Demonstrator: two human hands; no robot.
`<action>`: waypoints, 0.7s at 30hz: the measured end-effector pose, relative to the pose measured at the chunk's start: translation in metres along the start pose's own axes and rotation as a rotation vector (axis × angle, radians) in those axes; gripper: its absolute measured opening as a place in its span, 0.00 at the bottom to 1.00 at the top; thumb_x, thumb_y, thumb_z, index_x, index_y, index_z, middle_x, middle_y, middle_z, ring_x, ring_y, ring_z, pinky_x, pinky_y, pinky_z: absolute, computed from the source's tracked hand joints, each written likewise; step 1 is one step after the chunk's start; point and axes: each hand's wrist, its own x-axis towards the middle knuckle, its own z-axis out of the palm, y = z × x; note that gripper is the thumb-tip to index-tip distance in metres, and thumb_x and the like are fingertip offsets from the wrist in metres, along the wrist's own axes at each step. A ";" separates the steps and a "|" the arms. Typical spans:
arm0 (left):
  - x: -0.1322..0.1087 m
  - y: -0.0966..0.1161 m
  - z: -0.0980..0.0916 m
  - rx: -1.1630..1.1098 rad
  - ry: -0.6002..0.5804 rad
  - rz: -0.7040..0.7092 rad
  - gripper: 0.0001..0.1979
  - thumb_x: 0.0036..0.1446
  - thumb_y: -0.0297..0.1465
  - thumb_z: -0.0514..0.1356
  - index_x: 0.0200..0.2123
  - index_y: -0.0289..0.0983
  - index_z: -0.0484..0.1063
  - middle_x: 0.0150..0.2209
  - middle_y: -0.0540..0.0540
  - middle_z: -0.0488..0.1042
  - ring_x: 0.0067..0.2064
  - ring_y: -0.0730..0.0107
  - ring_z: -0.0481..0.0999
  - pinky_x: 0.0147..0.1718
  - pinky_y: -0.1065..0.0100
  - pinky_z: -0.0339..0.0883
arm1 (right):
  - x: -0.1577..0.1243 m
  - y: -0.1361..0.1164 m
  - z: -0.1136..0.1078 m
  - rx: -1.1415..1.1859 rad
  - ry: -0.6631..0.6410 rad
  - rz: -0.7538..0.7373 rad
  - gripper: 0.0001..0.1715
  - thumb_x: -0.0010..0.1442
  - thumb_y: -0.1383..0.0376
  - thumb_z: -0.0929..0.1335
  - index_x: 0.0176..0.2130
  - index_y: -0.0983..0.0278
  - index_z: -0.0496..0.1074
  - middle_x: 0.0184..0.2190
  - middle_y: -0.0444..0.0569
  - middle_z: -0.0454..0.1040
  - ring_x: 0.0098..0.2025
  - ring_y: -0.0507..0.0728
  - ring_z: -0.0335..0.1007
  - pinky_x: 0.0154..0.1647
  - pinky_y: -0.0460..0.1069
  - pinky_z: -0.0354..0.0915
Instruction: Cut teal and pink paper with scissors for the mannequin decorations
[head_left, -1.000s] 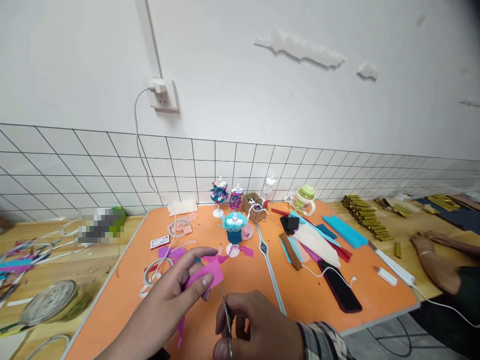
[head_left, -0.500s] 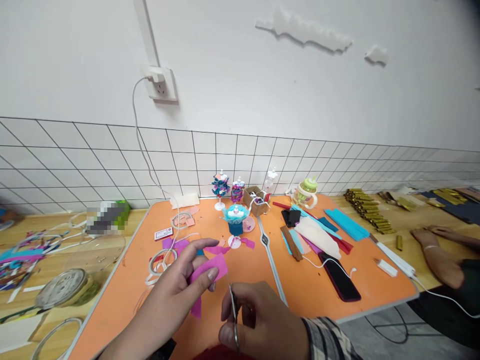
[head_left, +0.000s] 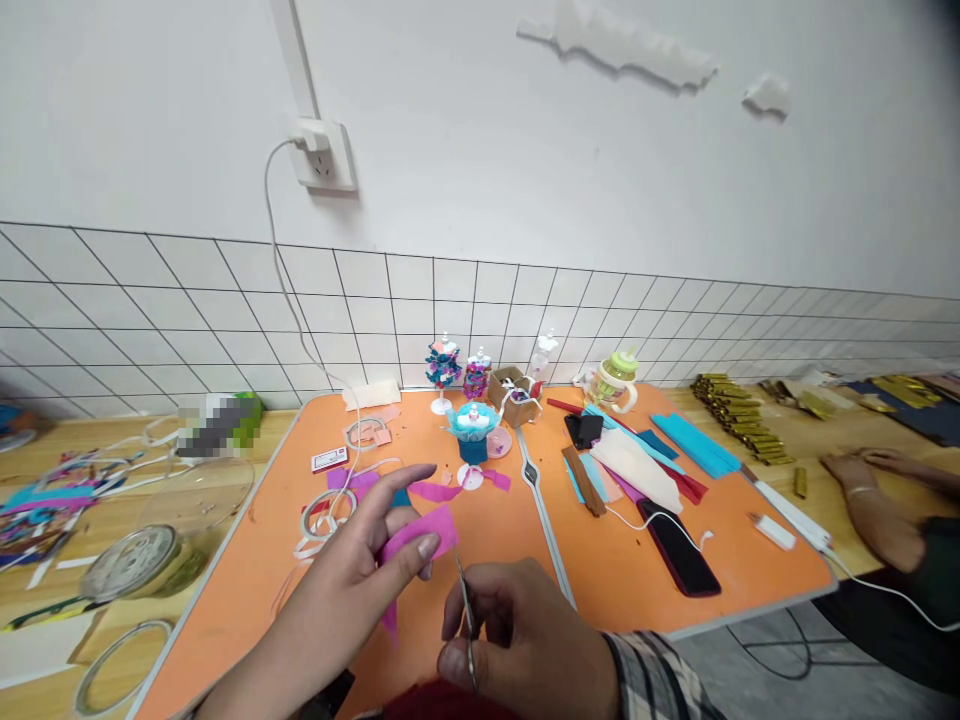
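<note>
My left hand pinches a strip of magenta crepe paper between thumb and fingers, and a tail of it hangs below the palm. Closed around a pair of scissors, my right hand keeps the blade tips at the right edge of the strip. Beyond the hands stands a small dress form in blue and teal paper, on the orange table. Just in front of it lies a white disc with magenta paper on both sides.
Decorated mini dress forms and a cardboard box stand at the back. To the right are coloured paper strips, a phone, a glue gun and a cup. Tape rolls lie left. Another person's arm rests far right.
The view has shifted slightly. Both hands keep nearly the same pose, with the scissor tips still at the edge of the magenta crepe paper.
</note>
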 end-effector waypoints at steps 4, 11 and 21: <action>-0.001 0.001 0.001 -0.001 -0.013 -0.001 0.32 0.63 0.49 0.60 0.66 0.48 0.57 0.30 0.53 0.71 0.24 0.70 0.68 0.20 0.71 0.67 | 0.001 0.003 -0.001 0.006 0.002 0.003 0.05 0.51 0.67 0.74 0.32 0.65 0.76 0.21 0.37 0.69 0.20 0.46 0.53 0.23 0.42 0.52; 0.002 0.000 -0.001 -0.010 -0.046 0.017 0.32 0.63 0.49 0.60 0.66 0.46 0.56 0.30 0.53 0.72 0.24 0.70 0.70 0.22 0.70 0.68 | 0.002 0.002 0.001 0.043 -0.001 0.048 0.06 0.52 0.64 0.74 0.31 0.65 0.76 0.20 0.40 0.69 0.22 0.48 0.58 0.23 0.43 0.52; 0.010 -0.006 -0.009 0.008 -0.082 0.020 0.22 0.63 0.49 0.60 0.53 0.43 0.70 0.28 0.55 0.66 0.26 0.71 0.70 0.24 0.71 0.66 | 0.003 0.003 0.001 0.066 -0.009 0.070 0.08 0.51 0.63 0.74 0.30 0.66 0.76 0.19 0.40 0.68 0.21 0.48 0.59 0.22 0.43 0.53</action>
